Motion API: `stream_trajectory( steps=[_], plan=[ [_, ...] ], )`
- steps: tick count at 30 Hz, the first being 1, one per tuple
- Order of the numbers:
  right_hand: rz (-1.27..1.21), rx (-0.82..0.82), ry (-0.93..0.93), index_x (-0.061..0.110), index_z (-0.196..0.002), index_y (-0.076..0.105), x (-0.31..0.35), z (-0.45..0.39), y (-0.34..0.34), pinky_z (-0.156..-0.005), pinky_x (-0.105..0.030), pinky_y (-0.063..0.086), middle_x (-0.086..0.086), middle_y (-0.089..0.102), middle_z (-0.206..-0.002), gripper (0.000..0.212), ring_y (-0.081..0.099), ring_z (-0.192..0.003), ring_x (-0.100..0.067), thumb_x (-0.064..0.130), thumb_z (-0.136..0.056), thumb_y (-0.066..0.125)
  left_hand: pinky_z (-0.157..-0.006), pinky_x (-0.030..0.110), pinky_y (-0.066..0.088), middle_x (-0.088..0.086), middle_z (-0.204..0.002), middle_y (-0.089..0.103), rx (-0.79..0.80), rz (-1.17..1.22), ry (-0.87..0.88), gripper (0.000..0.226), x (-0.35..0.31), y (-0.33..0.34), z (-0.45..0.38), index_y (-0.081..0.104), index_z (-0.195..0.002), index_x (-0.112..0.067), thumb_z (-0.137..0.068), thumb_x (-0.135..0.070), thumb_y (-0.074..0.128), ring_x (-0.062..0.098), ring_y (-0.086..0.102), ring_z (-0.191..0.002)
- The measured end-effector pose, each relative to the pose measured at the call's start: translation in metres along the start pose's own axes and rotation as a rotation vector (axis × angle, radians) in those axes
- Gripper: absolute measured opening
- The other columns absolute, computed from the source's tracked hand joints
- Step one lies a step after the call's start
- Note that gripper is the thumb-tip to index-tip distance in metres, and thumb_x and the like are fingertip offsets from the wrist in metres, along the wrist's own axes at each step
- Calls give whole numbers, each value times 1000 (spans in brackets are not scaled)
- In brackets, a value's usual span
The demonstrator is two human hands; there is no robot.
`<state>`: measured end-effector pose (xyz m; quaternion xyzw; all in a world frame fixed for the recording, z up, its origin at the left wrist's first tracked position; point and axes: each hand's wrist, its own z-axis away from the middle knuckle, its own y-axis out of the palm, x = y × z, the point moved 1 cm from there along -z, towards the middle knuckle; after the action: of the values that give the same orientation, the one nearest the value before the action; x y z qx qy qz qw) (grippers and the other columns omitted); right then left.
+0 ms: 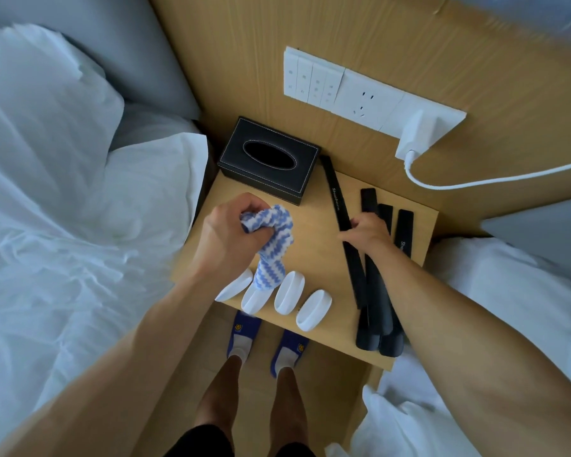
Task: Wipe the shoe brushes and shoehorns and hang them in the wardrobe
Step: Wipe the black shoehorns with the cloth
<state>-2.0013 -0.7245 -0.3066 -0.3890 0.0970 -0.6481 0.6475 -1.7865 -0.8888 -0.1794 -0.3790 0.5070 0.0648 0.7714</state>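
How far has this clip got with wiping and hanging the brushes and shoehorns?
Early stage. Nothing looks done: four white shoe brushes lie in a row at the nightstand's front edge, and four black shoehorns lie on its right side. In hand: the left hand grips the blue-and-white cloth; the right hand grips the leftmost shoehorn. Left: wiping everything and all the hanging; no wardrobe is in view.

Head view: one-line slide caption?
Left hand grips striped cloth; right hand picks a black shoehorn off the nightstand.

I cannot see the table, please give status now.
Left hand grips striped cloth. Right hand holds one black shoehorn. White brushes untouched. Nothing in the way.
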Motion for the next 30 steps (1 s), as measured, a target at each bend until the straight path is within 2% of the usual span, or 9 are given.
stream_trajectory(
  steps=[4, 10, 13, 17, 19, 21, 23, 26, 30],
  plan=[
    [-187, 51, 0, 25, -88, 61, 5, 18, -21, -57, -21, 44, 9, 57, -84, 22, 54, -75, -3, 25, -78, 80, -61, 12, 52, -19, -81, 61, -2, 9, 41, 26, -15, -2, 2, 59, -90, -34, -85, -13, 73, -3, 64, -80],
    [-395, 103, 30, 22, -112, 54, 26, 71, -42, -83, -40, 55, -4, 63, -111, 51, 63, -101, -22, 22, -71, 83, -58, 7, 48, -19, -80, 61, -22, 24, 95, 22, -45, -18, 8, 60, -92, -31, -85, -14, 72, -4, 63, -80],
    [-543, 136, -44, 22, -111, 55, 41, 106, -47, -93, -44, 54, -5, 66, -115, 48, 65, -105, -23, 23, -73, 86, -59, 12, 50, -18, -78, 63, -44, 36, 118, 30, -63, -33, 13, 59, -86, -38, -83, -12, 72, -1, 64, -79],
    [-754, 136, -115, 18, -115, 58, 62, 152, -55, -97, -53, 53, -12, 69, -116, 42, 67, -106, -31, 10, -80, 80, -54, 7, 43, -15, -74, 62, -86, 44, 147, 26, -85, -57, 19, 64, -87, -30, -79, -7, 72, -4, 60, -71],
    [-834, 133, -173, 18, -115, 61, 75, 173, -64, -96, -52, 54, -14, 68, -118, 37, 68, -105, -32, 1, -84, 73, -53, 6, 41, -14, -71, 62, -108, 62, 168, 23, -100, -71, 21, 66, -87, -23, -78, -3, 72, -5, 57, -64],
    [-889, 115, -246, 20, -103, 65, 89, 194, -77, -88, -44, 56, -14, 70, -114, 30, 69, -98, -29, -5, -87, 65, -54, 8, 40, -13, -69, 62, -132, 87, 177, 22, -116, -83, 23, 67, -86, -20, -77, -1, 73, -4, 55, -59],
    [-941, 76, -299, 18, -98, 66, 102, 216, -93, -76, -35, 56, -10, 72, -104, 29, 69, -86, -24, -8, -87, 60, -57, 15, 44, -12, -67, 62, -157, 104, 187, 21, -133, -95, 25, 68, -85, -23, -77, -5, 74, -1, 54, -59],
    [-988, 0, -391, 16, -100, 67, 120, 248, -118, -64, -28, 55, -2, 74, -91, 33, 71, -77, -16, -12, -87, 57, -55, 13, 42, -17, -67, 62, -169, 112, 262, 23, -162, -111, 25, 67, -82, -30, -76, -8, 73, -1, 54, -59],
    [-1045, -124, -507, 16, -103, 69, 134, 284, -150, -70, -29, 57, -3, 76, -96, 39, 71, -82, -17, -16, -86, 55, -56, 7, 41, -12, -74, 65, -158, 152, 373, 23, -207, -128, 25, 67, -90, -28, -79, -8, 73, -2, 57, -63]
  ],
)
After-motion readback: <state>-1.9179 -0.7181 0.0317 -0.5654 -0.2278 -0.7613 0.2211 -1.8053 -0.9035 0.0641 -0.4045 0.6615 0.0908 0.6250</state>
